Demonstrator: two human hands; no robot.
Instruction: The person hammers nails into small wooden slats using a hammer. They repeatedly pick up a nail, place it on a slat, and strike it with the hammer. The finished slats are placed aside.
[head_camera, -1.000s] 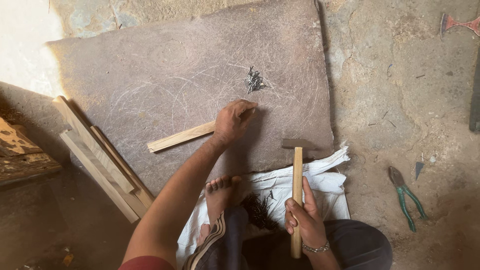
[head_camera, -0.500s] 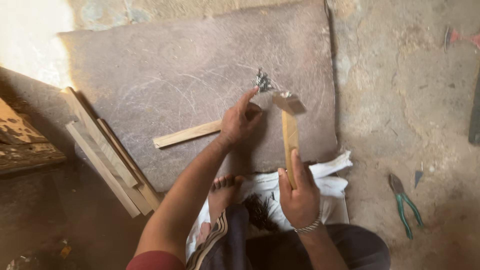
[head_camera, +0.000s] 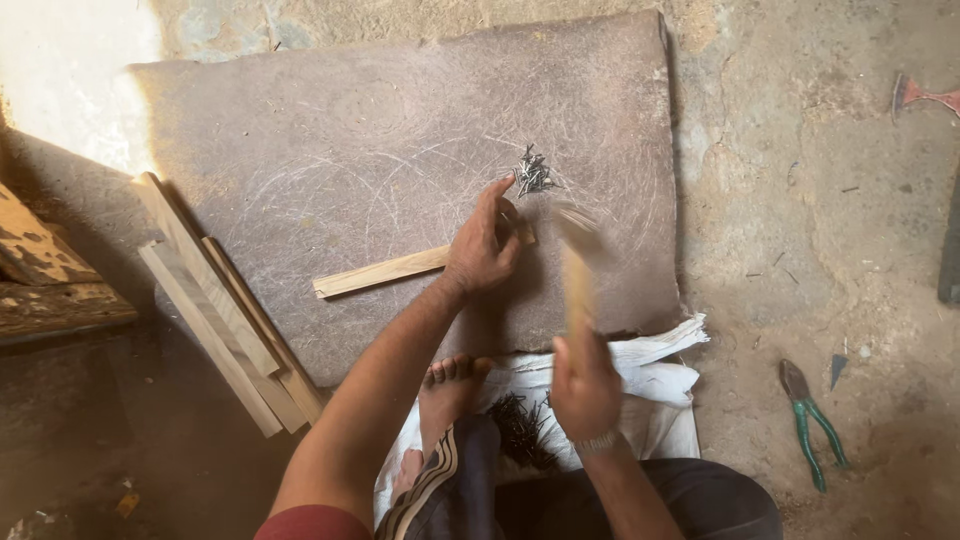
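My left hand presses on the right end of a thin wooden strip lying on a worn brown board. Whether its fingers pinch a nail, I cannot tell. My right hand grips the wooden handle of a hammer, whose blurred head is just right of the left hand's fingers. A small pile of nails lies on the board just beyond both hands.
Several wooden slats are stacked at the board's left edge. A white sack under my bare foot holds dark nails. Green-handled pliers lie on the concrete floor at right. Old planks sit far left.
The right hand raised the hammer from beside my lap up over the board, then swung its head down towards the strip's end. The left hand stayed on the strip.
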